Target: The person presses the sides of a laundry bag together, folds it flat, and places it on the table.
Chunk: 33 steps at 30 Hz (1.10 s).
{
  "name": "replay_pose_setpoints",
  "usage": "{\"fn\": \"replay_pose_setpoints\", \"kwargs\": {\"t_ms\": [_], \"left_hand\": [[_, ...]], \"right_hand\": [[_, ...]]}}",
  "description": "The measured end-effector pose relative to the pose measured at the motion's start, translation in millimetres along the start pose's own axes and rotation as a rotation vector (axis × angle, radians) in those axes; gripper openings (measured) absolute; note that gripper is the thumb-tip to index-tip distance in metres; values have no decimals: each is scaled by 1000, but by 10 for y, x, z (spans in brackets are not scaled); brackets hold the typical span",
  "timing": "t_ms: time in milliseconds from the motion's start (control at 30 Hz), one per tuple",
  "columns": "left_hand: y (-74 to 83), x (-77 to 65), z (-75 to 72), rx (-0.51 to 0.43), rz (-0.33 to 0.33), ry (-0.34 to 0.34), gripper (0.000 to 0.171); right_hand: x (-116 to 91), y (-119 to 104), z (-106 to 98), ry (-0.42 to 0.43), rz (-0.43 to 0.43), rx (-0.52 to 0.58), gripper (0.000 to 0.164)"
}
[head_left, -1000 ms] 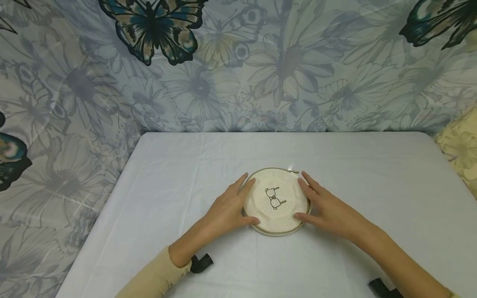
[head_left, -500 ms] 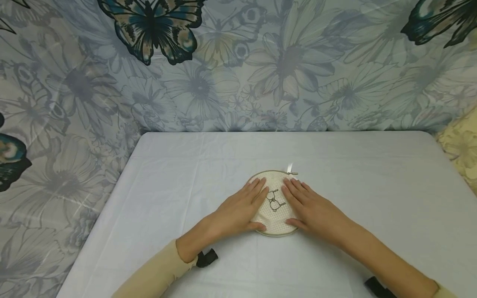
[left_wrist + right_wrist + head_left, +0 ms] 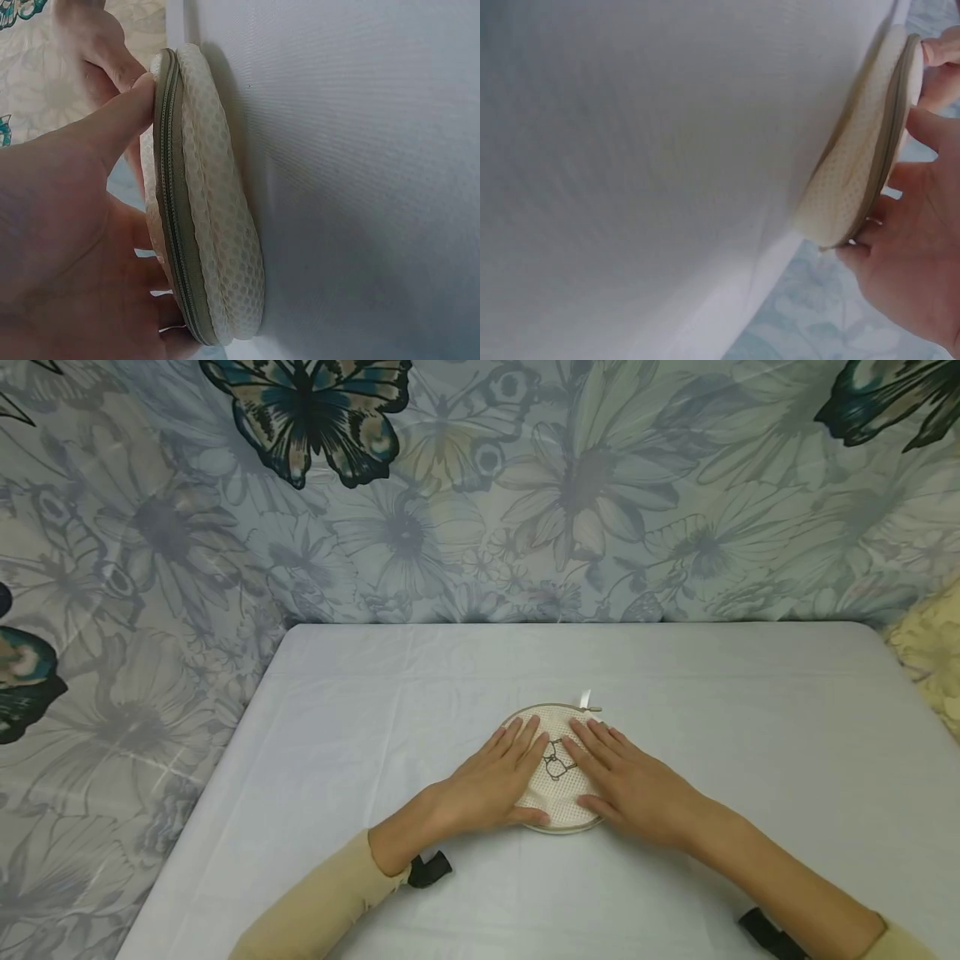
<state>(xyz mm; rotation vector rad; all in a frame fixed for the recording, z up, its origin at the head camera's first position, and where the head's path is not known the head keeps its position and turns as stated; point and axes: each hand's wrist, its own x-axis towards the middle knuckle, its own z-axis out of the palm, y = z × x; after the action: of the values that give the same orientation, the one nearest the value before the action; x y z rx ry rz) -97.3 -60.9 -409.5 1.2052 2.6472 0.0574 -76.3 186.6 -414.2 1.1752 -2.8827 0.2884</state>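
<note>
A round cream mesh laundry bag [image 3: 561,797] lies flat on the white-covered table, a black outline drawing of a bra [image 3: 556,767] on its top. My left hand [image 3: 491,783] rests on the bag's left side, fingers stretched forward and thumb at the near rim. On the right side my right hand [image 3: 637,787] lies the same way, its fingertips close to those of the left. An olive zipper [image 3: 176,202] runs round the bag's edge in the left wrist view. Beneath it, the puffy mesh side [image 3: 845,176] shows in the right wrist view. Both palms hide much of the top.
A small white tag [image 3: 585,697] and the zipper pull [image 3: 595,709] stick out at the bag's far edge. The white cloth [image 3: 375,693] covers the table up to a floral, butterfly-printed backdrop [image 3: 465,510]. Black straps [image 3: 430,869] hang at both wrists.
Both hands have moved from the bag's side rims inward onto its top, with fingers now laid over the mesh. Lately the left hand has slid slightly further right, partly covering the drawing.
</note>
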Motion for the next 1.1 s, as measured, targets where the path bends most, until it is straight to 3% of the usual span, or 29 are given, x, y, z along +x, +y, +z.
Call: {"fn": "replay_pose_setpoints", "kwargs": {"t_ms": [200, 567, 833, 1100], "left_hand": [[23, 3, -1, 4, -6, -31, 101], [38, 20, -7, 65, -20, -43, 104], [28, -63, 13, 3, -33, 30, 105], [28, -158, -16, -108, -69, 75, 97]], "right_hand": [[-18, -3, 21, -50, 38, 13, 74], [-43, 27, 75, -43, 33, 1, 76], [-56, 12, 35, -19, 54, 17, 78], [-114, 18, -8, -15, 95, 54, 81]]}}
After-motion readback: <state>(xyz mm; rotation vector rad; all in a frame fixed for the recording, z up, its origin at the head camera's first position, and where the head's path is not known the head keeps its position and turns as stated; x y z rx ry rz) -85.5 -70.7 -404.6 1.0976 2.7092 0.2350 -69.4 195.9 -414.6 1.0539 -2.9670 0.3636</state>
